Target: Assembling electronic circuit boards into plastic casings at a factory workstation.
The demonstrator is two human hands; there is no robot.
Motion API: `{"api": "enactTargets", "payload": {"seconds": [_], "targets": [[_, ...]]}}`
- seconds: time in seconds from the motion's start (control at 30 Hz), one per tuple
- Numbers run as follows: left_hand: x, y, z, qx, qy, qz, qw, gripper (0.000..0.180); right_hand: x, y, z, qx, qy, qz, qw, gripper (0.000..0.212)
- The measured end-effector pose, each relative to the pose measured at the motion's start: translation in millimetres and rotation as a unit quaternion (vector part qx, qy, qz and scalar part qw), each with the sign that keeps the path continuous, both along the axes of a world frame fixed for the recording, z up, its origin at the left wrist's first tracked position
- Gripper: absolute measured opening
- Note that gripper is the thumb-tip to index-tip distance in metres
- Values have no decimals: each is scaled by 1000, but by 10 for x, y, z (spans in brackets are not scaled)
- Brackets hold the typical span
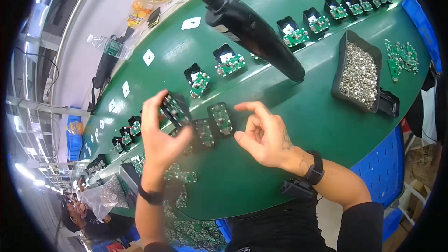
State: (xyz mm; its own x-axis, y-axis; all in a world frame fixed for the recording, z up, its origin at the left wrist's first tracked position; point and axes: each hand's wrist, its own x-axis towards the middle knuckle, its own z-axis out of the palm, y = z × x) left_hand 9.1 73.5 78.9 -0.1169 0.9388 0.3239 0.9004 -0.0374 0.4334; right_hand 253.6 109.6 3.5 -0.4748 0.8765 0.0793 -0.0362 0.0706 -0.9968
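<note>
My left hand (161, 142) grips a black plastic case with a green circuit board in it (176, 110), tilted up off the table between thumb and fingers. My right hand (267, 135) is just right of another case with a board (220, 117), apart from it. Its index finger and thumb are spread and the other fingers curl inward; I see nothing between them. A further board in its case (204, 133) lies between my hands, and loose circuit boards (179, 175) lie below my left hand. A black electric screwdriver (256, 37) hangs above the table, tip downward.
A dark bin of small screws (358, 74) stands at the right, with loose green boards (400, 59) beyond it. Cases with boards (228, 63) line the conveyor strip across the green table (261, 177). At the lower left a person sits near a plastic bag (109, 193).
</note>
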Motion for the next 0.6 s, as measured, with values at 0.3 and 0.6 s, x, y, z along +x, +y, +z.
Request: {"api": "enactTargets", "payload": {"seconds": [0.3,0.6], "targets": [[-209,154,168,-27,85,0,996,74,-12,83,-50,54,-43,-65,996,31],[827,-47,-106,45,142,-155,977,76,89,453,-199,-26,122,-226,966,11]]}}
